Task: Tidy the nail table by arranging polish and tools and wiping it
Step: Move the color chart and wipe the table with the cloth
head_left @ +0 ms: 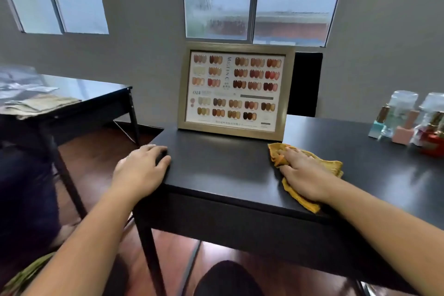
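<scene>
A black nail table (216, 166) fills the middle of the view. My right hand (304, 173) lies flat on a crumpled orange cloth (334, 167), pressing it to the tabletop near the front edge. My left hand (141, 167) rests over the table's left front corner, fingers bent around the edge. A framed chart of nail colour swatches (234, 90) stands upright at the back of the table. Several polish bottles (408, 122), teal, pink, red and clear-capped, are grouped at the far right.
A second dark table (96, 94) stands to the left with folded cloth and plastic wrap (31, 94) on it. A black chair back (305, 84) shows behind the frame. The floor (101, 151) is dark red wood. Windows line the grey wall.
</scene>
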`<state>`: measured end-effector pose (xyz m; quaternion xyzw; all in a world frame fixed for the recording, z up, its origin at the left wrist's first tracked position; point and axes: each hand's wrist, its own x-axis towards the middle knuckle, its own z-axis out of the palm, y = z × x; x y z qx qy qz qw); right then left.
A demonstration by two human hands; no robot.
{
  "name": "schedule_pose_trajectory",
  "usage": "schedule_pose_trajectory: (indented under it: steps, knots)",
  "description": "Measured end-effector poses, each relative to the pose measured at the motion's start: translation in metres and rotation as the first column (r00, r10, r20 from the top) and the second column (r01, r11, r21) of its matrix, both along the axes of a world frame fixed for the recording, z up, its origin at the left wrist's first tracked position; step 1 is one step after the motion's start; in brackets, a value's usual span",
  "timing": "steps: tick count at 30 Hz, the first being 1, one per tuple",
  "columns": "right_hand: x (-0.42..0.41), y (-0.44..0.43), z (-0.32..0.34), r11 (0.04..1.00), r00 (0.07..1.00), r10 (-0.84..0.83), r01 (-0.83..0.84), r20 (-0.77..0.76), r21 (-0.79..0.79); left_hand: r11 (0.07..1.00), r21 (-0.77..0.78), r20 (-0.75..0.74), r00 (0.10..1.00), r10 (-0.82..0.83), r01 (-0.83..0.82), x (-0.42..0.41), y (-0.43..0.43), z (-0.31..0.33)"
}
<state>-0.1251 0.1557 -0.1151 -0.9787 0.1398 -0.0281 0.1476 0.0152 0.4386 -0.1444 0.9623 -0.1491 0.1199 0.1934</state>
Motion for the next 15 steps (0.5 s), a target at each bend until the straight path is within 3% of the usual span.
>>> schedule_pose_trajectory:
  steps: [7,11,15]
  knots:
    - [0.067,0.098,-0.01,0.965,0.971,0.237,-0.232,0.027,-0.12,0.998,-0.045,0.064,0.997,-0.033,0.036,0.002,0.007,-0.01]
    - [0.071,0.115,-0.006,0.891,0.895,0.441,-0.446,0.071,0.082,0.998,-0.045,0.059,0.998,-0.032,0.034,0.002,0.009,-0.011]
    - [0.042,0.091,-0.002,0.822,0.849,0.523,-0.527,0.08,0.216,0.999,-0.038,0.051,0.998,-0.022,0.024,0.003,0.008,-0.009]
